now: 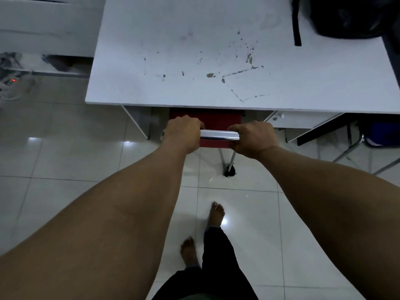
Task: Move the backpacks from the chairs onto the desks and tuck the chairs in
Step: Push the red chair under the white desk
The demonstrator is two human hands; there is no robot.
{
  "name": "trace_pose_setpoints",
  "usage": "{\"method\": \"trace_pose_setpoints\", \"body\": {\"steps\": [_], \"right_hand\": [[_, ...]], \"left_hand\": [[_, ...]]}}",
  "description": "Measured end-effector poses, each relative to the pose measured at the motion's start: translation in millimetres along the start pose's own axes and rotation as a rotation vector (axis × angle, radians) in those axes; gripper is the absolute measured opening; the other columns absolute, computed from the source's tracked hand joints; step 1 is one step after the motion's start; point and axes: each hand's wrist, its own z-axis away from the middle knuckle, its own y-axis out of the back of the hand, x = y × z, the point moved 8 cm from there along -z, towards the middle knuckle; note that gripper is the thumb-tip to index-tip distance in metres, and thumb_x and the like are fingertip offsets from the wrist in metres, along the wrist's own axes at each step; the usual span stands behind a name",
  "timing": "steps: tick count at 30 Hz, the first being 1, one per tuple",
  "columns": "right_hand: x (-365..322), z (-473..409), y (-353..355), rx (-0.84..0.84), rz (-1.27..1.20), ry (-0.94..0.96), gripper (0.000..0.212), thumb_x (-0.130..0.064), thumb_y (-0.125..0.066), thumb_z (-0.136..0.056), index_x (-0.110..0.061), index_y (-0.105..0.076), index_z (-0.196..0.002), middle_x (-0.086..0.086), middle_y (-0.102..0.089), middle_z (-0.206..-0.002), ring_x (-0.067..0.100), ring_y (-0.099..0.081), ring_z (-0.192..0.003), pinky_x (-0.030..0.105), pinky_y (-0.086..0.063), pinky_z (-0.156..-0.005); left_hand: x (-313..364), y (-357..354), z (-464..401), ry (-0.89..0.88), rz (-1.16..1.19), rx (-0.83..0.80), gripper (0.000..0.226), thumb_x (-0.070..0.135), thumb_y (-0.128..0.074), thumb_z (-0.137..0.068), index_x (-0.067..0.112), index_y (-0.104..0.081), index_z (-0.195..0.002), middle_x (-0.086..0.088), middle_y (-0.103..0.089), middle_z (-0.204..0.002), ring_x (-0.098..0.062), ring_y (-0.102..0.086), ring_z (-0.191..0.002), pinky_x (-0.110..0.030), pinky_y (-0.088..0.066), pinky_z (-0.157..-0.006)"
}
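A red chair (214, 120) with a shiny metal top rail (216, 135) stands at the front edge of a white desk (151, 50), its seat mostly hidden beneath the desktop. My left hand (183, 132) grips the left end of the rail. My right hand (252, 137) grips the right end. A black backpack (346, 16) lies on the desk's far right corner, one strap hanging toward me.
The desktop has dark scuffs and chipped marks. A second chair's metal legs (357, 148) and a blue object show under the desk at right. Cables and a power strip with a red light (13, 80) lie on the tiled floor at left. My bare feet stand behind the chair.
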Motion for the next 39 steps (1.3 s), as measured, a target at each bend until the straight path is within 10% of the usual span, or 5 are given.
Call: {"method": "trace_pose_setpoints", "body": {"steps": [8,39], "right_hand": [[28.9,-23.0,0.1,-0.059,-0.016,-0.006,0.039,-0.053,-0.068,-0.082,-0.038,-0.067,-0.118,-0.007,-0.073,-0.083,0.019,-0.066,-0.068,0.033,-0.056,-0.063],[52.4,-68.9,-7.0,-0.075,-0.043,-0.017,0.036,-0.053,-0.06,-0.078,-0.038,-0.067,-0.109,-0.005,-0.069,-0.078,0.022,-0.058,-0.064,0.027,-0.035,-0.058]], "left_hand": [[12.6,3.6,-31.2,-0.023,0.005,0.006,0.043,0.021,-0.07,-0.081,0.036,-0.069,-0.121,0.003,-0.07,-0.096,-0.021,-0.064,-0.084,-0.032,-0.045,-0.068],[-1.9,9.6,-74.4,0.081,-0.026,-0.232,0.053,0.016,-0.062,-0.08,0.042,-0.063,-0.126,0.001,-0.065,-0.097,-0.021,-0.059,-0.082,-0.031,-0.043,-0.067]]}}
